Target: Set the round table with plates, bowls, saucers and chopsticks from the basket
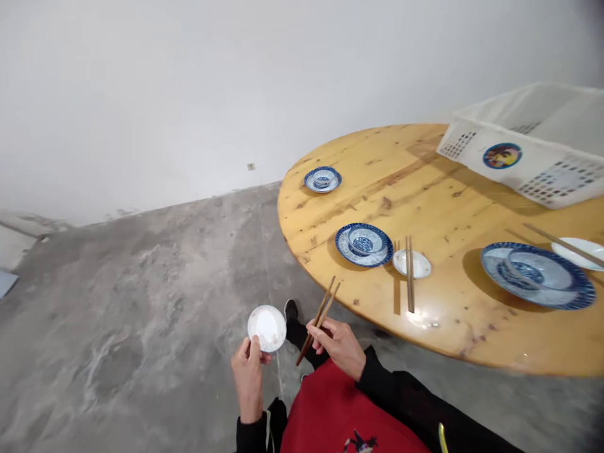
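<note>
My left hand (pixel 250 368) grips a small white saucer (pixel 267 328) by its near rim, thumb on top, over the floor left of the table. In my right hand (pixel 340 345) a pair of wooden chopsticks (pixel 324 308) is pinched between thumb and fingers, tips pointing up and away near the table's edge. Closest to that hand on the table is a blue-and-white plate (pixel 340 250) with a glass-like patterned bowl (pixel 363 241) on it. Beside it lies another white saucer (pixel 424 267), with chopsticks (pixel 409 283) resting across it.
The round wooden table (pixel 349 207) fills the right side. At its far left sits a smaller-looking plate with a bowl (pixel 323 178). Another plate (pixel 578 296) with a bowl stands at right, near a saucer (pixel 573 253) with chopsticks. A white plastic crate (pixel 533 179) stands behind.
</note>
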{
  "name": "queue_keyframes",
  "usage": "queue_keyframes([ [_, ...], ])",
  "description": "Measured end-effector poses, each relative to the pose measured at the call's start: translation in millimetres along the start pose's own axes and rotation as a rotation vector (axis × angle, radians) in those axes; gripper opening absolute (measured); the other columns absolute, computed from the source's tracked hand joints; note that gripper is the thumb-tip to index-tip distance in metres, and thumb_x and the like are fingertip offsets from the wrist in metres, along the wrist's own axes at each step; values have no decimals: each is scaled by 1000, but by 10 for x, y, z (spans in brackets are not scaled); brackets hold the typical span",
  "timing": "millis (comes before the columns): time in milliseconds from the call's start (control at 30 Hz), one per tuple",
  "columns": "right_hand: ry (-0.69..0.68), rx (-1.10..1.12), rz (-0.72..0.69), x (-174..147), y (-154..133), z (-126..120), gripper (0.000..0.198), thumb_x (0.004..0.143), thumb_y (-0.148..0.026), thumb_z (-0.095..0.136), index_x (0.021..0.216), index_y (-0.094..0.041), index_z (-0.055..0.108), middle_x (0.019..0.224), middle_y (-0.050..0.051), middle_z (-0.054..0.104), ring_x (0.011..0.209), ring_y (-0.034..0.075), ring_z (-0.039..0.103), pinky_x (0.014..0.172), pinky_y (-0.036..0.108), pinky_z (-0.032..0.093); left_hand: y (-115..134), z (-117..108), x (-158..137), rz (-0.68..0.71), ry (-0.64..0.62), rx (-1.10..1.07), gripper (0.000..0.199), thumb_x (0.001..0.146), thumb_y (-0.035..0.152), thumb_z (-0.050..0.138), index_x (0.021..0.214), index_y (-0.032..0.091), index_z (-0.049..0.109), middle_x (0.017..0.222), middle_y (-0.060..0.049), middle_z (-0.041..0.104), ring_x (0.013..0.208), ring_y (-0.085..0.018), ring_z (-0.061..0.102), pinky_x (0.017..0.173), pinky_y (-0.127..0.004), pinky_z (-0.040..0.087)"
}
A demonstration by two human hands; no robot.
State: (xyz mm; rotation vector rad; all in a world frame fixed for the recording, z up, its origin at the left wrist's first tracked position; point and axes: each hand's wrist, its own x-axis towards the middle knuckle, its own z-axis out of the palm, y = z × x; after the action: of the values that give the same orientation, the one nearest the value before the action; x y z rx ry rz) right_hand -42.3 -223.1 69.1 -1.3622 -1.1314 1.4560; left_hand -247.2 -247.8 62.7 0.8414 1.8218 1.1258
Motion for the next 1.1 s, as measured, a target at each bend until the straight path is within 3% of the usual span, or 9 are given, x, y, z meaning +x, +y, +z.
queue_keyframes([
  [233, 83, 130, 56, 1265, -151, 260, 34, 79, -53, 67, 75, -19, 63, 54, -1, 61, 46, 15, 59, 50, 26, 52, 604, 237, 1335, 72, -146, 192, 46, 81, 59, 59, 60, 18, 59, 51, -1, 58, 51, -16, 57, 55, -25, 46],
  [367, 224, 215, 100, 1970, -379, 231, 37, 76, -55, 67, 75, -18, 65, 53, -1, 62, 46, 15, 59, 50, 26, 52, 1028, 452, 2085, 133, -252, 340, 44, 84, 55, 57, 58, 19, 56, 50, -1, 60, 52, -15, 57, 57, -24, 45],
  [467, 329, 246, 112, 2317, -534, 111, 41, 74, -60, 67, 73, -19, 65, 53, 0, 62, 45, 16, 59, 49, 28, 53, 1277, 751, 2548, 176, -341, 366, 42, 85, 53, 55, 59, 19, 56, 52, -1, 62, 53, -15, 59, 58, -24, 46],
  [600, 481, 219, 79, 2452, -667, -134, 43, 75, -63, 67, 68, -20, 64, 55, 3, 65, 47, 18, 62, 50, 30, 54, 1483, 1355, 3010, 186, -511, 325, 39, 83, 50, 57, 60, 20, 53, 50, 0, 60, 49, -15, 59, 53, -24, 46],
  [767, 801, 145, 85, 2338, -628, -329, 44, 78, -63, 68, 67, -20, 67, 58, 5, 69, 51, 20, 65, 53, 30, 55, 1559, 2361, 3444, 178, -823, 297, 33, 84, 43, 60, 62, 19, 52, 50, 0, 60, 47, -14, 61, 50, -22, 47],
  [933, 1125, 173, 138, 2464, -593, -246, 45, 76, -62, 73, 68, -18, 71, 58, 6, 69, 51, 20, 66, 53, 31, 57, 1603, 3372, 3835, 182, -1038, 363, 32, 88, 32, 60, 61, 18, 50, 50, 0, 60, 48, -12, 62, 49, -19, 46],
  [1100, 1437, 252, 218, 2967, -795, -53, 46, 70, -64, 77, 74, -18, 74, 58, 4, 69, 49, 19, 65, 51, 30, 57, 1713, 4139, 4130, 137, -1204, 456, 31, 89, 27, 62, 61, 17, 51, 48, 1, 59, 48, -10, 61, 49, -15, 45],
])
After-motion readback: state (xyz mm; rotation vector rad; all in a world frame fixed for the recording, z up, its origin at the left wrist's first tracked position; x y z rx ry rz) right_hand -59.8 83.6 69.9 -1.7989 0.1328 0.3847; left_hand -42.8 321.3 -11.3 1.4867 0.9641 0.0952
